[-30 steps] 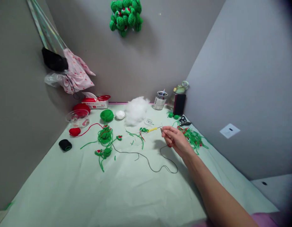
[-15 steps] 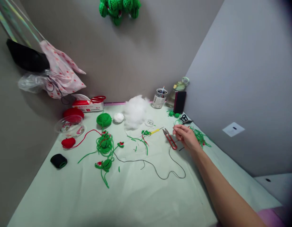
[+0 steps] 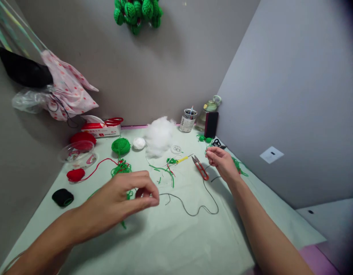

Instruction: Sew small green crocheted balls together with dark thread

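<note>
My left hand point(image 3: 130, 194) hovers over the left middle of the table, thumb and fingers pinched together; what they hold, if anything, is too small to make out. It covers part of the tangled green yarn point(image 3: 119, 168). A dark cord point(image 3: 190, 214) curves over the cloth from beside that hand toward the red thread snips point(image 3: 201, 170). Right of the snips, my right hand point(image 3: 220, 160) has its fingertips pressed together, on something too fine to identify. A yellow-handled hook point(image 3: 183, 158) lies left of the snips.
White stuffing point(image 3: 160, 135), a white ball point(image 3: 139, 143) and a green yarn ball point(image 3: 120, 146) sit at the back. A pen tin point(image 3: 188, 121), bottle point(image 3: 201, 118) and phone point(image 3: 211, 125) stand back right. A black spool point(image 3: 63, 197) and red yarn point(image 3: 76, 175) lie left.
My left hand has come into view from the lower left, over the green yarn. My right hand stays pinched near the snips. The whole view has shifted slightly.
</note>
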A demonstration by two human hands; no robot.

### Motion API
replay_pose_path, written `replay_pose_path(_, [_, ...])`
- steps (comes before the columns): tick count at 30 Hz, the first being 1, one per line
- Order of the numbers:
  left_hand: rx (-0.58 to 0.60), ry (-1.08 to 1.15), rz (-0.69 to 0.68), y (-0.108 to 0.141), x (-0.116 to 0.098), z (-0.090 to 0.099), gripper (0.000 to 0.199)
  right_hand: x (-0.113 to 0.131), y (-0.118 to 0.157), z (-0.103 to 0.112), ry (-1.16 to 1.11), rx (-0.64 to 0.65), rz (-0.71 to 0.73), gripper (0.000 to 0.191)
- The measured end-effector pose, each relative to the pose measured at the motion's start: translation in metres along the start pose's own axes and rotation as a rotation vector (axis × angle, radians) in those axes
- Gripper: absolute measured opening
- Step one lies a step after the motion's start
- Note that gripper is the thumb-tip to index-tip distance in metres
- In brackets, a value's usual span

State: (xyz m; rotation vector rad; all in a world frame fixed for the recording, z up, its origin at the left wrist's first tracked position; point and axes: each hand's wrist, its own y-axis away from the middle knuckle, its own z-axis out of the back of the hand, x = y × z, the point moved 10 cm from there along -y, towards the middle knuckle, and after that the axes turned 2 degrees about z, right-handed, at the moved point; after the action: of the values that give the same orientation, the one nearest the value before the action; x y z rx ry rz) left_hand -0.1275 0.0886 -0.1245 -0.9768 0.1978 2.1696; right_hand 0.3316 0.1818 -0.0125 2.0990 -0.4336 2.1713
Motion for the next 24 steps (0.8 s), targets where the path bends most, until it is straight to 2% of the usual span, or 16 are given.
replay_pose_path(2, [0.086, -0.150, 0.050, -0.080, -0.043, -0.005, 0.012, 0.009, 0.003, 0.005, 0.040, -0.021, 0.055, 0.030])
replay_pose_path(3, [0.087, -0.233, 0.068, -0.111, -0.064, -0.002, 0.013, 0.014, 0.005, 0.011, 0.080, -0.049, 0.090, 0.031])
replay_pose_path(4, [0.105, -0.289, 0.086, -0.132, -0.081, -0.003, 0.012, 0.018, 0.005, 0.019, 0.129, -0.079, 0.121, 0.032])
replay_pose_path(6, [0.103, -0.342, 0.166, -0.150, -0.098, -0.002, 0.003, 0.024, 0.005, 0.035, 0.233, -0.131, 0.157, 0.035])
replay_pose_path(9, [0.127, -0.349, 0.174, -0.141, -0.107, -0.008, 0.016, 0.031, -0.008, 0.053, 0.375, -0.160, 0.178, 0.035])
replay_pose_path(12, [0.112, -0.239, 0.130, -0.129, -0.120, -0.006, 0.017, 0.036, -0.034, 0.060, 0.589, -0.203, 0.193, 0.025])
replay_pose_path(14, [0.146, -0.068, 0.125, -0.125, -0.135, -0.006, 0.015, 0.034, -0.056, 0.057, 0.770, -0.231, 0.185, 0.014])
replay_pose_path(16, [0.270, 0.128, 0.141, -0.120, -0.152, -0.016, 0.014, 0.026, -0.078, 0.048, 0.947, -0.238, 0.170, 0.006])
replay_pose_path(18, [0.345, 0.237, 0.157, -0.115, -0.164, -0.024, 0.014, 0.015, -0.096, 0.038, 1.101, -0.227, 0.154, 0.009])
replay_pose_path(20, [0.283, 0.261, 0.173, -0.114, -0.165, -0.023, 0.010, 0.004, -0.108, 0.031, 1.231, -0.210, 0.138, 0.017])
replay_pose_path(24, [0.081, 0.315, 0.203, -0.113, -0.154, -0.012, 0.014, -0.014, -0.115, 0.030, 1.439, -0.162, 0.126, 0.030])
